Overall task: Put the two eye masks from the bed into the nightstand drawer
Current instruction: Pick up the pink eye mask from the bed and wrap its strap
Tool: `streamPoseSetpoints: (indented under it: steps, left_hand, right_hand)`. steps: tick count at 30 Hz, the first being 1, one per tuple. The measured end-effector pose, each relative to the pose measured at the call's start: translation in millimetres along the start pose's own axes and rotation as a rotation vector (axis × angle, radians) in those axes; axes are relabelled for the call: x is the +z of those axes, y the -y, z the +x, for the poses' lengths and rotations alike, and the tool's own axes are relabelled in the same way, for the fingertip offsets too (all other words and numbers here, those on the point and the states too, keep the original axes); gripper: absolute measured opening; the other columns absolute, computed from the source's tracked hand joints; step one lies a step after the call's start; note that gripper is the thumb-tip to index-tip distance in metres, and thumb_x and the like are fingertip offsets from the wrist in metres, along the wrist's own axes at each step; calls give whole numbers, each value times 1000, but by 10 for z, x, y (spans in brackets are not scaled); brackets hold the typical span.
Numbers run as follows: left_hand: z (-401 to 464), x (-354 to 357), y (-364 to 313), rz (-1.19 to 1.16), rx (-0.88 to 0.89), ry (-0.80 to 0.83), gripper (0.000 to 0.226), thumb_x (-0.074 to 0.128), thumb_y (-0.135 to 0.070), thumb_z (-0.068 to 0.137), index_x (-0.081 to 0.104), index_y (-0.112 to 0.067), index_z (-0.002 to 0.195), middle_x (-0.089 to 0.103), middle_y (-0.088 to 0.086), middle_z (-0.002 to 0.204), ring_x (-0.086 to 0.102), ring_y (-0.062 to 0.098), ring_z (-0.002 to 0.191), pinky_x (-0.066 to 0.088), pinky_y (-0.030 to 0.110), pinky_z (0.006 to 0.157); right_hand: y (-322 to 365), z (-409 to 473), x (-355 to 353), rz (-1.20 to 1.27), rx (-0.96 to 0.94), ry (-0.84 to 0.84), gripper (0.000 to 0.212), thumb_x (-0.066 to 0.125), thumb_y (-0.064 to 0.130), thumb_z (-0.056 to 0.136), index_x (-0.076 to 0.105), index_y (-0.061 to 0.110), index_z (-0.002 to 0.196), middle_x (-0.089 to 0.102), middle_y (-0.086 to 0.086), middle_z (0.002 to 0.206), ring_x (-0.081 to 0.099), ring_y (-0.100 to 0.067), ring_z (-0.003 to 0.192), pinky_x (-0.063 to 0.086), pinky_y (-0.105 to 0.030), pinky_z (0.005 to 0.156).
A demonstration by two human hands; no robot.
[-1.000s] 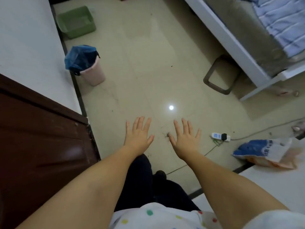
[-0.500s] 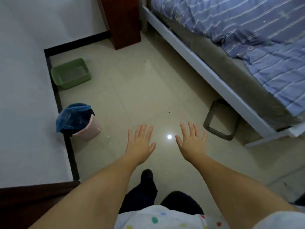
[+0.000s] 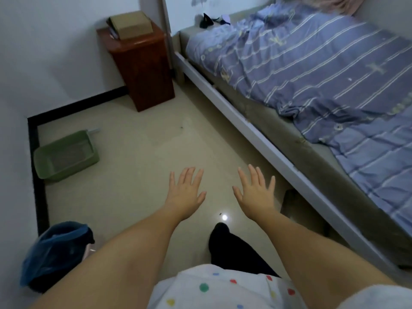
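Dark eye masks (image 3: pixel 208 21) lying across bed (image 3: pixel 312 70) head, orientation unclear

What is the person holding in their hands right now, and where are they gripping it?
Nothing. The left hand and right hand are both open and flat, fingers spread, empty above the floor.
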State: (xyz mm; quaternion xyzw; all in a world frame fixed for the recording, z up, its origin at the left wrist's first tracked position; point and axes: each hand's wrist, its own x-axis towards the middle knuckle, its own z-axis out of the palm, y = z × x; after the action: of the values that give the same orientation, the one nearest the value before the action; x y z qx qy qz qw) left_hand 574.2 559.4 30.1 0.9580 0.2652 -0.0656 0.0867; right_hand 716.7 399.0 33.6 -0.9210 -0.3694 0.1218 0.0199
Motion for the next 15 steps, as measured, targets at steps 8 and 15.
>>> streamPoseSetpoints:
  steps: [8,15]
  left_hand:
    - [1949,-544,326,-21,-128,-37,65,31,-46,93,7,-20,148,16,7,157,11,22,145,4,56,115]
    - [3809,-873,1194,-30,-207,-58,66,33,-44,93,6,-21,148,17,8,157,12,22,145,4,57,115]
  right_hand:
    - [-28,2242,-645,-41,-105,54,60,19,53,93,-2,32,145,-1,-4,159,-7,-23,144,-4,-61,112]
    - [415,4313,-921,-27,-162,19,58,20,50,94,2,30,146,3,-4,159,-3,-23,145,-4,-61,111]
